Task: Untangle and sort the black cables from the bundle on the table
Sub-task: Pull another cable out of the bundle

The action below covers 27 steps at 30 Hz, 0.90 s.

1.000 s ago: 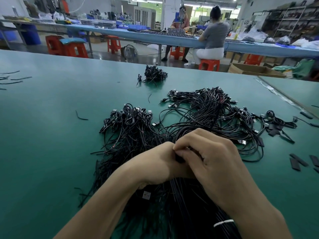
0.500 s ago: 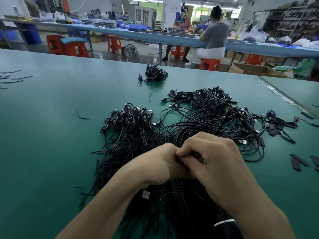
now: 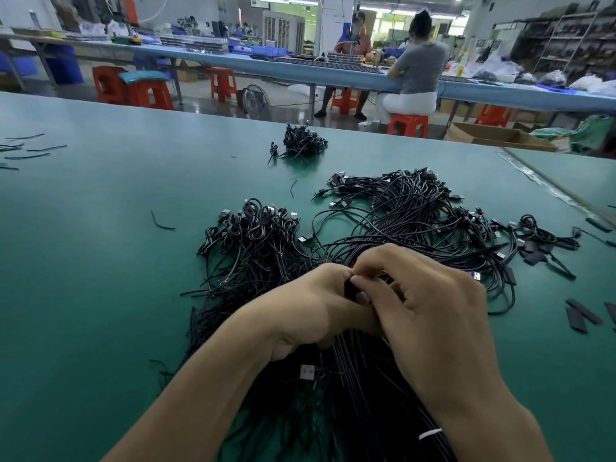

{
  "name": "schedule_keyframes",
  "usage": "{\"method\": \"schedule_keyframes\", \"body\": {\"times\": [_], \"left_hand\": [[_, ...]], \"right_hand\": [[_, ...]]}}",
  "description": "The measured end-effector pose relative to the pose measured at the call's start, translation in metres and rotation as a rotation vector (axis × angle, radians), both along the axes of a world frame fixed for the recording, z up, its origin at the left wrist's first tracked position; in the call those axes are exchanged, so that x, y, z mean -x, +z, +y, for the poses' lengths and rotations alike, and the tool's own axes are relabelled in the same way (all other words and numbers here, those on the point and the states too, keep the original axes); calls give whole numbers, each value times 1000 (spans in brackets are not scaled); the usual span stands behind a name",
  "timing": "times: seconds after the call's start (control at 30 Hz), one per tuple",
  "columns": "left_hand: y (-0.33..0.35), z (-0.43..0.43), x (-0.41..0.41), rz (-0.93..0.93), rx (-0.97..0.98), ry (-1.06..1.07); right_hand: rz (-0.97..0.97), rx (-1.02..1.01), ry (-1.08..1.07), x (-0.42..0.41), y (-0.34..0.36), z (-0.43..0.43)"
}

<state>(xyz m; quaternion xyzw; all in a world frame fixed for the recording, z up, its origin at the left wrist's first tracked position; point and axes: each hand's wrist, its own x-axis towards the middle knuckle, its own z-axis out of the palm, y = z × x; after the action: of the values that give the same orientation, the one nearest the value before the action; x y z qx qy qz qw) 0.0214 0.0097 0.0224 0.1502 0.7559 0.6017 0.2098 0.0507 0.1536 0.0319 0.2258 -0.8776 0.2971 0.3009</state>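
1. Your left hand (image 3: pixel 310 308) and right hand (image 3: pixel 433 325) meet fingertip to fingertip over the black cables (image 3: pixel 360 378), which run straight toward you on the green table (image 3: pixel 83 261).
2. Both hands are curled, and together they pinch a short dark piece of cable between them.
3. A coiled pile (image 3: pixel 256 235) lies just beyond your left hand; looser looped cables (image 3: pixel 416 215) spread beyond your right.
4. 1 small heap (image 3: pixel 301 143) sits well apart, near the far edge.
5. Flat black strips (image 3: pixel 581 315) lie to your right.
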Motion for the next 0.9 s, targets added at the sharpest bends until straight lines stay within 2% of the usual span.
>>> {"method": "schedule_keyframes", "body": {"times": [0.2, 0.27, 0.37, 0.47, 0.53, 0.63, 0.77, 0.9], "left_hand": [[15, 2, -4, -115, -252, 35], [19, 4, -8, -160, -355, 43], [22, 4, -10, -224, -442, 48], [27, 9, -10, -258, -503, 108], [25, 15, -11, -140, -485, 219], [18, 23, -12, 229, -396, 373], [14, 21, -7, 533, -376, 357], [13, 15, -5, 718, -265, 332]], "right_hand": [[244, 159, -77, -1, -5, -7], [269, 209, -76, -1, -6, -8], [190, 245, -89, -1, -1, -7], [29, 422, -47, -1, 1, -11], [-57, 574, -1, -2, 0, -15], [-164, 797, 57, -3, 3, -20], [-407, 1164, 151, -4, 11, -19], [-694, 1290, 320, -1, 16, -11]]}}
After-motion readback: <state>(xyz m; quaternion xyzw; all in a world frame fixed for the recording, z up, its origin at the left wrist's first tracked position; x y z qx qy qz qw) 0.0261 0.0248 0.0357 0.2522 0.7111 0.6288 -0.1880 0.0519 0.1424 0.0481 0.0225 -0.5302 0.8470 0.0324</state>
